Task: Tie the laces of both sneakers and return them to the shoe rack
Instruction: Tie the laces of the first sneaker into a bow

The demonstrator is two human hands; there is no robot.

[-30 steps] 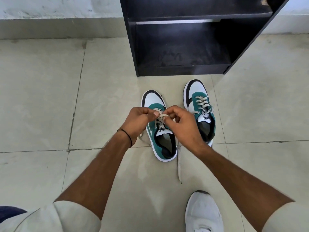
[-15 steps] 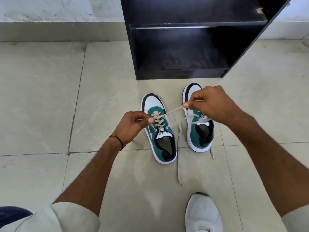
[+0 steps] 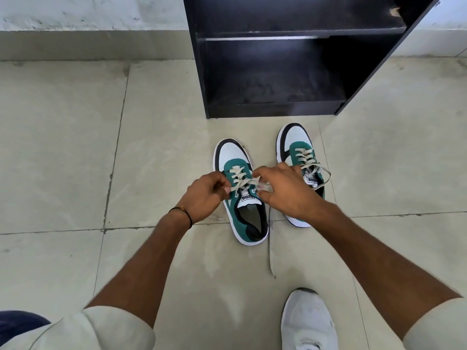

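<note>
Two green, white and black sneakers stand on the tiled floor, toes toward the rack. Over the left sneaker (image 3: 233,157) both hands work its cream laces (image 3: 240,181). My left hand (image 3: 204,198) pinches one lace end at the shoe's left side. My right hand (image 3: 283,190) holds the other end at the tongue's right side and covers part of the right sneaker (image 3: 294,137). The right sneaker's lace forms a loose loop (image 3: 326,175) beside it. A long lace end (image 3: 270,248) trails on the floor toward me.
The black shoe rack (image 3: 278,107) stands just beyond the sneakers, its low shelf bare. My own white shoe (image 3: 307,322) is planted at the bottom right. A wall base (image 3: 88,44) runs along the back left.
My right hand, which had pulled a lace out over the right sneaker, has come back down to the left sneaker's tongue. My left hand stayed at the shoe's left side.
</note>
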